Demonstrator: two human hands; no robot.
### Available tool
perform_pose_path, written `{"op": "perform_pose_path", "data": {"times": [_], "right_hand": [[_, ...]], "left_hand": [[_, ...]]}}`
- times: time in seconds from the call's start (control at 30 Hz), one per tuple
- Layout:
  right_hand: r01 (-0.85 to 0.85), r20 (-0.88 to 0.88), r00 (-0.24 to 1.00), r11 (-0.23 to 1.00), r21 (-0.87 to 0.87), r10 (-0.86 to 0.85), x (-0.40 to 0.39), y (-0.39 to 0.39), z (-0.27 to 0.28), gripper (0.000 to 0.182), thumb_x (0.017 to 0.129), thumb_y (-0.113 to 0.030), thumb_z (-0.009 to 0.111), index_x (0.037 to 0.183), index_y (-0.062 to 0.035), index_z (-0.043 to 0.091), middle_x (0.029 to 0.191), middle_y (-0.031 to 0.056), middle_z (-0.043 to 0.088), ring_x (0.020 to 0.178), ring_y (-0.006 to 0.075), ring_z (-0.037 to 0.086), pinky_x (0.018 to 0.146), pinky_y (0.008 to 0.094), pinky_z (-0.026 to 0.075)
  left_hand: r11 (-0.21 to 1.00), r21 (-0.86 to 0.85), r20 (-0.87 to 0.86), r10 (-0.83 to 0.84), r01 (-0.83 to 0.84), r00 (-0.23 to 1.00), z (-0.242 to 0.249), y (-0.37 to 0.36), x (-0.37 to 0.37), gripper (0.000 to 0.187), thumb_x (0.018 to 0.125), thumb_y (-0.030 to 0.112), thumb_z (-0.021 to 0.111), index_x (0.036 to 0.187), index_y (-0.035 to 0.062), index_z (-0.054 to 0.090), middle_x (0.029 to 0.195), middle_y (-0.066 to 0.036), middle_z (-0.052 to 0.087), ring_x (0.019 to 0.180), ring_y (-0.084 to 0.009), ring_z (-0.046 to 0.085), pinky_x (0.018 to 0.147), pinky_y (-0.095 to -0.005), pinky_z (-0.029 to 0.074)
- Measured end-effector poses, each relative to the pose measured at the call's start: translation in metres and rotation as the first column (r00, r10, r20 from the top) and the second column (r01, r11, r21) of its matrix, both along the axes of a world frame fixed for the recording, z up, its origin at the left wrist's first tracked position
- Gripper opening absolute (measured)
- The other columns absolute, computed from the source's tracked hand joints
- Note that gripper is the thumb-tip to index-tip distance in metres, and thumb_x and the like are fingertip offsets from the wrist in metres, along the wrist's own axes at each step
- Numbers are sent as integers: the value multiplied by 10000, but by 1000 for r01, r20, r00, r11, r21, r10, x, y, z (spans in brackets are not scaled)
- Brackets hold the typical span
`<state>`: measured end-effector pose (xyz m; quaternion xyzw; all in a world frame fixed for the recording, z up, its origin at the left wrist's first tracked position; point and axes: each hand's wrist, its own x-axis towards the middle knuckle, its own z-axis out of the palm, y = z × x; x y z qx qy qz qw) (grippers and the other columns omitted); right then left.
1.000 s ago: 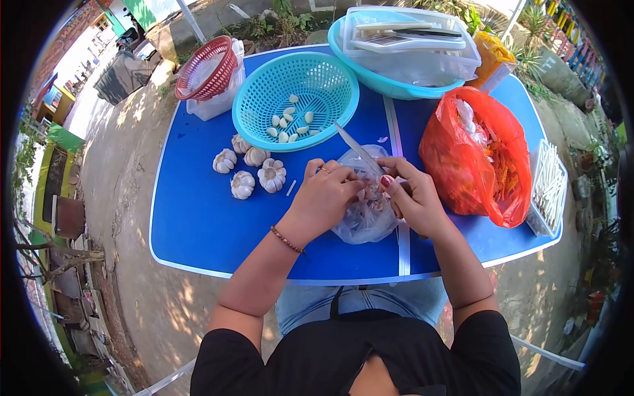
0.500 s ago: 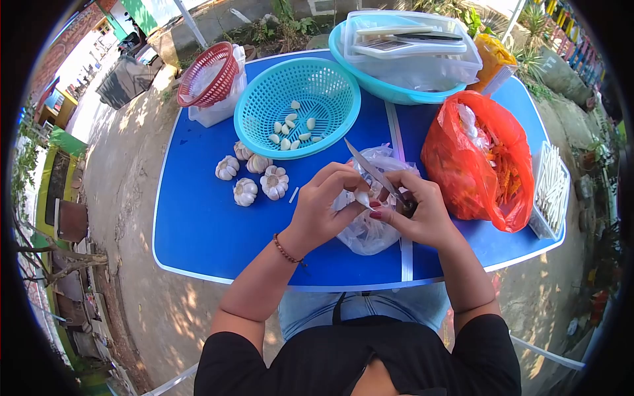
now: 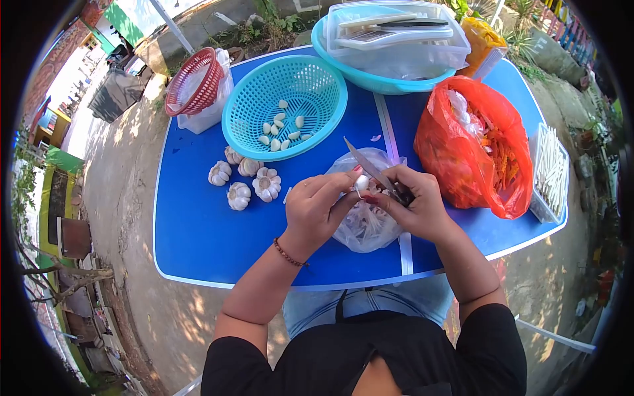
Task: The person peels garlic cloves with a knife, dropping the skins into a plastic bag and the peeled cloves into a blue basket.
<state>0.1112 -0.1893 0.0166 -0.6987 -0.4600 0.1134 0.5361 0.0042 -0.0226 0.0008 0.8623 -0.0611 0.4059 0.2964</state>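
Between the fingertips of my left hand (image 3: 318, 206) is a white garlic clove (image 3: 361, 183). My right hand (image 3: 417, 204) grips a knife (image 3: 371, 166) by its dark handle, the blade pointing up and to the left. Its thumb is close to the clove; whether it touches is hard to tell. Beneath both hands lies a clear plastic bag (image 3: 362, 231) with pale scraps in it. Several garlic bulbs (image 3: 267, 185) rest on the table left of my hands. Beyond them, a turquoise basket (image 3: 332, 105) holds several peeled cloves (image 3: 275, 144).
A red plastic bag (image 3: 441, 158) with orange-red contents stands right of my hands, beside a box of white sticks (image 3: 549, 165). At the back are a turquoise basin (image 3: 396, 84) bearing clear containers, and a red basket (image 3: 198, 82). All stand on a blue table (image 3: 198, 247).
My left fingers have shifted around the clove, the index finger now stretched along its top. A small peel piece now lies on the table behind the clear bag. The view has shifted slightly.
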Motion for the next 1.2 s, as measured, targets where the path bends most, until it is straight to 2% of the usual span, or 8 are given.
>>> {"op": "perform_pose_path", "data": {"times": [0.13, 0.33, 0.43, 0.73, 0.9, 1.0, 1.1, 1.2], "right_hand": [[48, 114, 992, 999, 13, -49, -3, -1, 2, 262, 709, -16, 725, 943, -2, 608, 693, 80, 580, 559, 144, 565, 527, 260, 453], [-46, 302, 952, 999, 21, 37, -6, 0, -3, 363, 635, 4, 680, 983, -13, 577, 787, 104, 583, 673, 251, 608, 601, 316, 493], [-48, 347, 937, 998, 39, 31, -10, 0, -6, 375, 631, -23, 686, 988, -19, 572, 817, 117, 600, 692, 277, 616, 614, 325, 498], [-148, 189, 970, 988, -39, 153, -11, -3, -6, 350, 637, -21, 684, 972, -10, 580, 786, 135, 617, 691, 269, 630, 610, 308, 496], [-189, 1, 982, 981, -39, 189, -10, -3, 0, 233, 671, 14, 659, 897, -1, 603, 703, 112, 606, 609, 172, 608, 568, 270, 468], [-205, -108, 973, 979, -8, 203, -10, -3, 4, 173, 709, 12, 658, 875, 3, 610, 660, 84, 589, 580, 99, 566, 534, 241, 434], [-138, -146, 980, 990, -8, 135, -8, -2, -4, 136, 740, -7, 677, 861, 1, 616, 627, 54, 562, 556, 55, 503, 500, 221, 391], [-70, -64, 996, 997, -37, 67, -6, -2, -2, 202, 768, -55, 689, 947, -6, 611, 626, 43, 540, 553, 57, 465, 502, 228, 374]], "left_hand": [[996, 50, -206, 85, -76, 975, 5, -4, -3, 148, 763, 156, 696, 872, 81, 629, 719, -26, 618, 546, -181, 585, 525, -283, 449], [993, 15, -140, -116, 119, 983, -13, -1, 2, 196, 748, 238, 631, 845, 79, 573, 668, -74, 580, 524, -243, 570, 469, -296, 437], [986, -132, -260, -134, 102, 956, -16, -5, -3, 203, 761, 264, 620, 827, 86, 551, 657, -91, 561, 523, -268, 570, 467, -315, 442], [984, -130, -335, -157, 119, 929, -6, -8, -8, 214, 798, 267, 623, 795, 74, 530, 654, -108, 563, 557, -302, 579, 478, -340, 442], [976, -148, -357, -204, 160, 912, -6, -5, -9, 202, 844, 244, 546, 765, 58, 537, 637, -127, 563, 544, -325, 558, 474, -354, 430], [907, -379, -313, -311, 182, 897, -7, -2, -12, 232, 883, 215, 476, 748, 40, 546, 592, -133, 514, 503, -289, 532, 471, -335, 412], [785, -599, -316, -413, 158, 854, -1, 0, -11, 316, 934, 203, 392, 718, 30, 547, 562, -68, 477, 464, -169, 451, 460, -273, 355], [456, -884, -188, -549, 103, 815, -4, 2, -11, 331, 972, 233, 364, 777, 42, 550, 577, 18, 426, 495, -63, 353, 470, -216, 283]]}}
